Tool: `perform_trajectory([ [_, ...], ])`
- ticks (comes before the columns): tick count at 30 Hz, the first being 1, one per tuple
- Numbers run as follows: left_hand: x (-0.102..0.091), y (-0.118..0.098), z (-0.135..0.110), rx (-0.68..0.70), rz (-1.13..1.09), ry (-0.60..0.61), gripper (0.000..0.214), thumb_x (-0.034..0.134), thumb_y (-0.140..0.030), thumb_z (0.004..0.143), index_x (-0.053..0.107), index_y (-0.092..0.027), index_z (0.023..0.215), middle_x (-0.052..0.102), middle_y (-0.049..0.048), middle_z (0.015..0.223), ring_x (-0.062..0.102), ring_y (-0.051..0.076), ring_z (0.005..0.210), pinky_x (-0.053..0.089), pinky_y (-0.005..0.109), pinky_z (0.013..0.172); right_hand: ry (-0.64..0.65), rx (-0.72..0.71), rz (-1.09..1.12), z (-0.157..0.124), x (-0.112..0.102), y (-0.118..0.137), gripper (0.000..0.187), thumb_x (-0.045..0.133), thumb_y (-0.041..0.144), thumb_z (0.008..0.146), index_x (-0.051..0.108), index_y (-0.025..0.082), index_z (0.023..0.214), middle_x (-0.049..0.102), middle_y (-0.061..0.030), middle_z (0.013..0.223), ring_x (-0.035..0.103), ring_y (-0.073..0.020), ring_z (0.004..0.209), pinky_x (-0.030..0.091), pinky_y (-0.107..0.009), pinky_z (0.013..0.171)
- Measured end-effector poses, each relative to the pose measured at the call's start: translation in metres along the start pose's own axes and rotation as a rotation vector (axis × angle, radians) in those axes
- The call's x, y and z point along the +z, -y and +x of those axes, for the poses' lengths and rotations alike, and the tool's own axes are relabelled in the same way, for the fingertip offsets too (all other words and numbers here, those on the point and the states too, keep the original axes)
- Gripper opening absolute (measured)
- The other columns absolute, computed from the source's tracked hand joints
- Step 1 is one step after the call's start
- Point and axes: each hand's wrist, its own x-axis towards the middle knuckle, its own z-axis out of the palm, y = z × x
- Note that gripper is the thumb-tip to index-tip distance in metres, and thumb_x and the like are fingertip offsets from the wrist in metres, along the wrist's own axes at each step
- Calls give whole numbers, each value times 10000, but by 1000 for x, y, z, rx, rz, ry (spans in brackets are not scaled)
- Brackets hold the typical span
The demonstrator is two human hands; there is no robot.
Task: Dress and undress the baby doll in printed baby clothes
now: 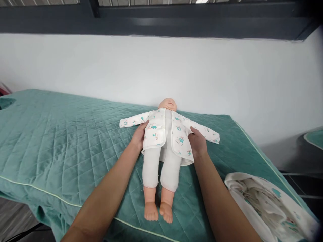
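Observation:
A baby doll [150, 168] lies on its back, its head at the far edge against the wall and its bare feet toward me. It wears an unbuttoned white jacket [180, 132] with small teal and red prints; both sleeves stretch outward, and white cloth shows on its chest and legs. At the doll's side, left in the view, my left hand [139, 137] is closed, thumb on top by the sleeve. My right hand [198, 143] grips the opposite side below the other sleeve, thumb up. Fingers of both hands are largely hidden behind the jacket and body.
A green quilted cover [75, 134] with pale piping spreads under the doll. Crumpled white printed cloth [264, 201] lies at the lower right beside my right forearm. Behind stands a white wall [161, 67] with a dark frame [176, 20] above it.

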Motion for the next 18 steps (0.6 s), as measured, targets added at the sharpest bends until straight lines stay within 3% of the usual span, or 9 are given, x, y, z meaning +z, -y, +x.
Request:
perform_trajectory([
  [3,-2,-8,1,-2,-66,-9,414,595,-422,934,638,-116,1211,752,145,1107,707,312,1098,563,472,1001,22,-18,28,0,-6,0,417,539,485,855,692,201,1119,762,-79,1075,633,-329,1230,481,-558,1094],
  [6,-13,-24,8,99,-128,-111,419,533,-453,971,623,-113,1201,730,163,1143,691,287,1133,574,433,997,-16,-88,94,2,-15,2,337,559,421,866,684,215,1101,744,-62,1149,611,-307,1265,492,-540,1096],
  [9,-31,-45,15,225,-172,-240,304,518,-370,996,614,-134,1162,727,146,1132,694,240,1118,582,393,990,-95,-103,155,5,-25,6,228,587,333,856,675,237,1043,748,-41,1134,611,-276,1267,516,-502,1086],
  [15,-61,-78,21,421,-188,-446,180,454,-231,1022,616,-154,1042,738,80,1033,707,201,1052,588,454,976,-250,-116,279,8,-40,16,145,556,234,854,647,253,966,751,-30,1041,668,-233,1150,570,-442,1018],
  [18,-69,-86,24,487,-195,-496,168,451,-169,1011,618,-150,1002,736,68,1016,709,166,1010,605,384,943,-348,-171,354,7,-45,23,154,530,192,851,630,235,960,733,-23,1009,697,-201,1028,614,-403,922],
])
